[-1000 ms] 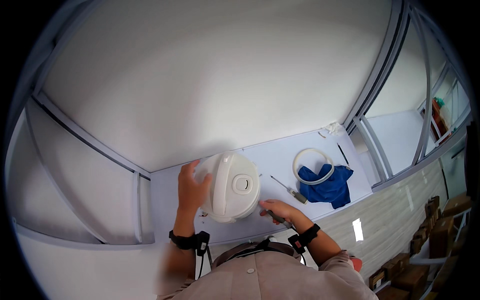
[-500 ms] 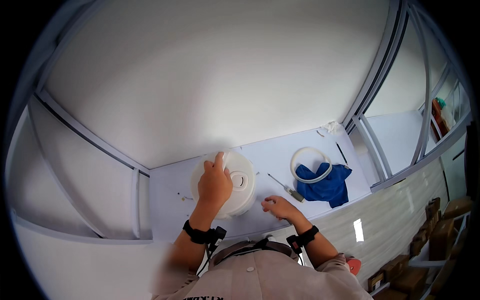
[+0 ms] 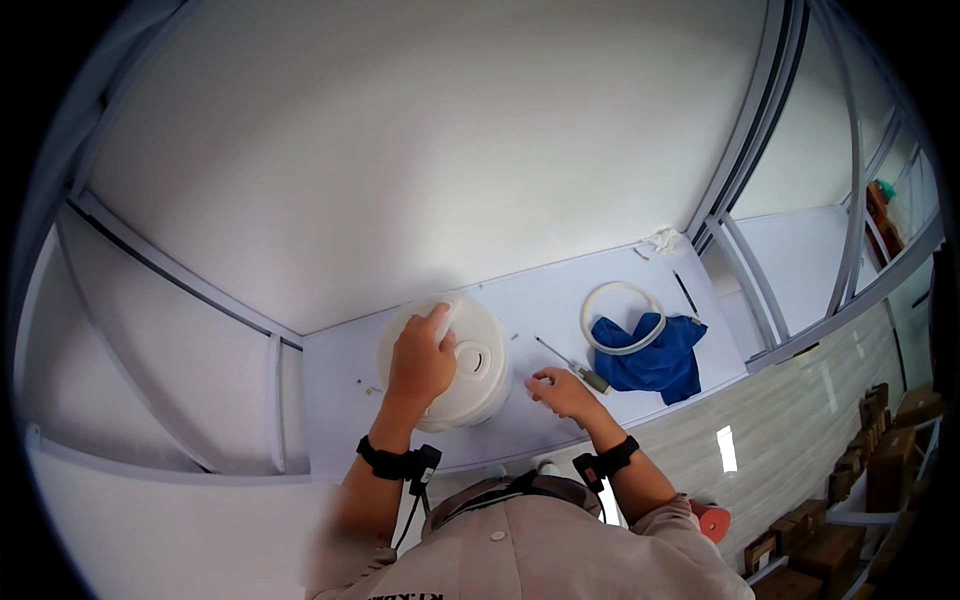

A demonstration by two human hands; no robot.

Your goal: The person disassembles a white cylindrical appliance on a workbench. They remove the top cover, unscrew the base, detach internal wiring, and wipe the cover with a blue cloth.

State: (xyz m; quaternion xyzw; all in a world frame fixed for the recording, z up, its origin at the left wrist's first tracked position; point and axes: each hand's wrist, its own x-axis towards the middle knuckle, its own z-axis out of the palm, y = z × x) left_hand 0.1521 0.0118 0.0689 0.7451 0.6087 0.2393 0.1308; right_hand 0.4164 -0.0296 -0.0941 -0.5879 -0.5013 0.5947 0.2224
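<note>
A white, round, drum-shaped container (image 3: pixel 487 395) stands on the left part of the table, its top carrying a raised ring with a dark slot. My left hand (image 3: pixel 420 360) lies over that top, fingers closed round a raised white grip (image 3: pixel 452 308) near the far edge. To the right of the container, my right hand (image 3: pixel 565 393) hovers over the table with its fingers curled together; whatever is in them, if anything, is hidden. A screwdriver (image 3: pixel 590 377) with a grey-green handle lies just beyond it.
On the right, a white ring (image 3: pixel 583 320) rests partly on a blue cloth (image 3: pixel 650 370). A black pen-like stick (image 3: pixel 685 290) and crumpled white material (image 3: pixel 663 240) lie farther back. Small bits (image 3: pixel 368 389) sit left of the container. Grey frame posts flank the white table (image 3: pixel 340 345).
My left hand's fingers have drawn closer around the raised grip. My right hand's fingers stay curled. The container and tools look unmoved; the view has shifted slightly.
</note>
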